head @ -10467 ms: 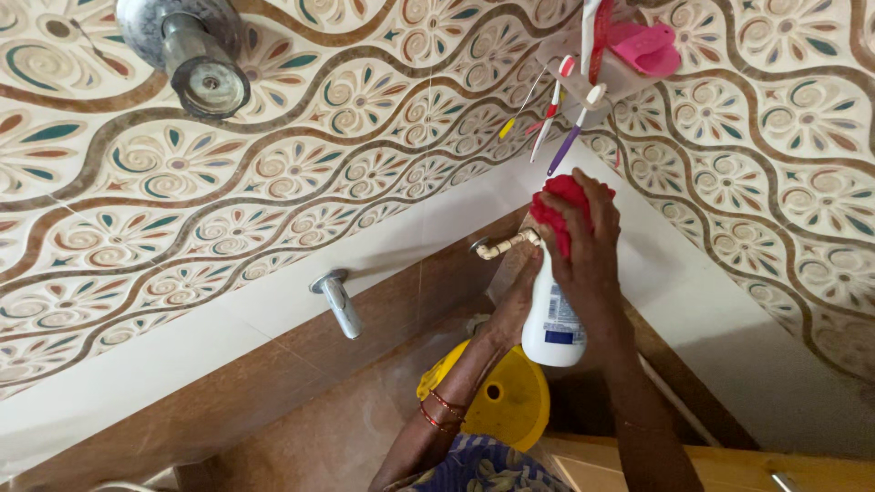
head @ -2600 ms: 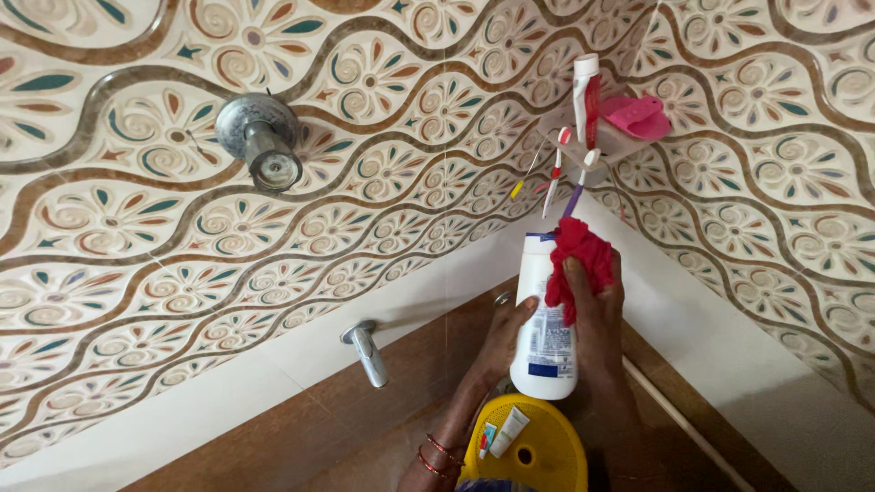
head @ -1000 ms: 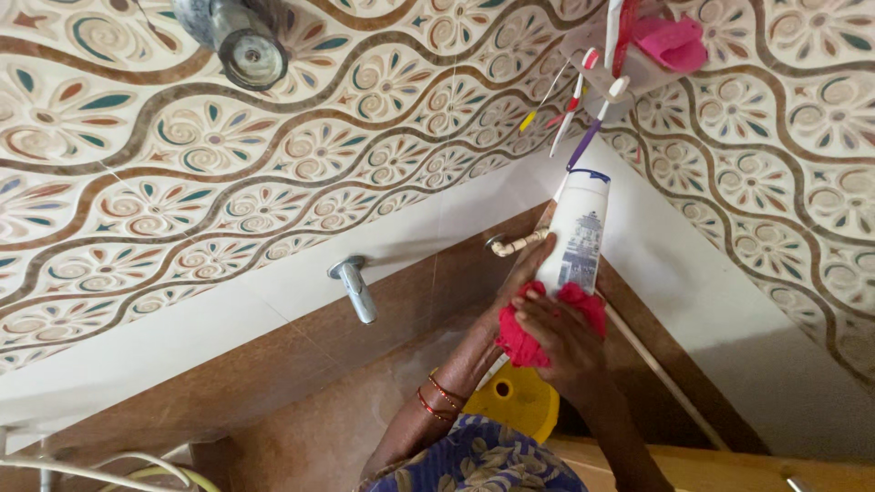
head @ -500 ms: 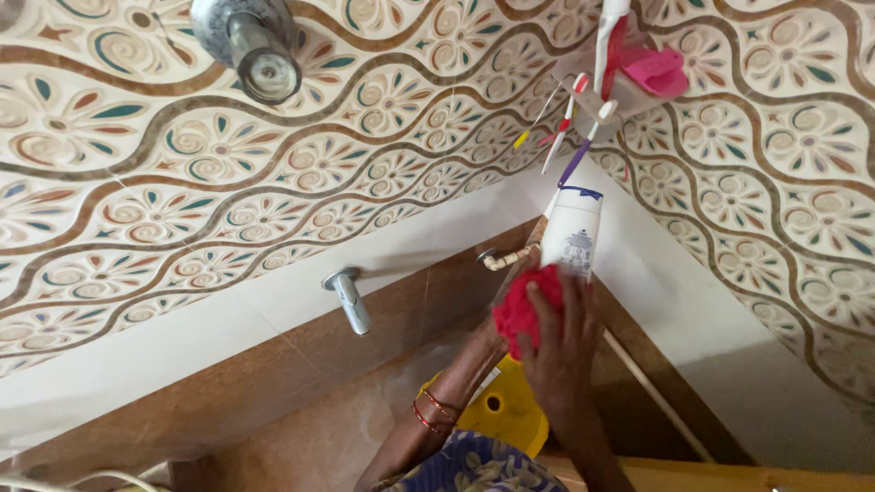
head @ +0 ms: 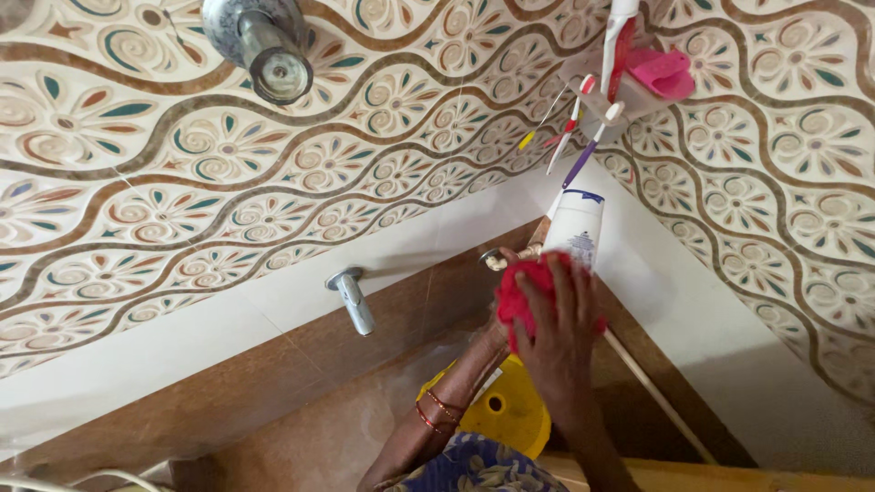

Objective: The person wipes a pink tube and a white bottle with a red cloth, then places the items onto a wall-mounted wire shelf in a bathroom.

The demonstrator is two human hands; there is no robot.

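While the right hand [head: 558,321] presses a red cloth [head: 524,290] against the white bottle [head: 574,230] with fingers spread, the left hand [head: 499,321] stays mostly hidden, grip unclear.

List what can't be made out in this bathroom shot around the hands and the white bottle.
- White plastic bottle, head view: lower end hidden by the red cloth and right hand.
- Left hand: mostly hidden behind the cloth; its grip cannot be told.
- Yellow plastic container: partly covered by the forearms.
- Pink holder: cut off by the top edge.
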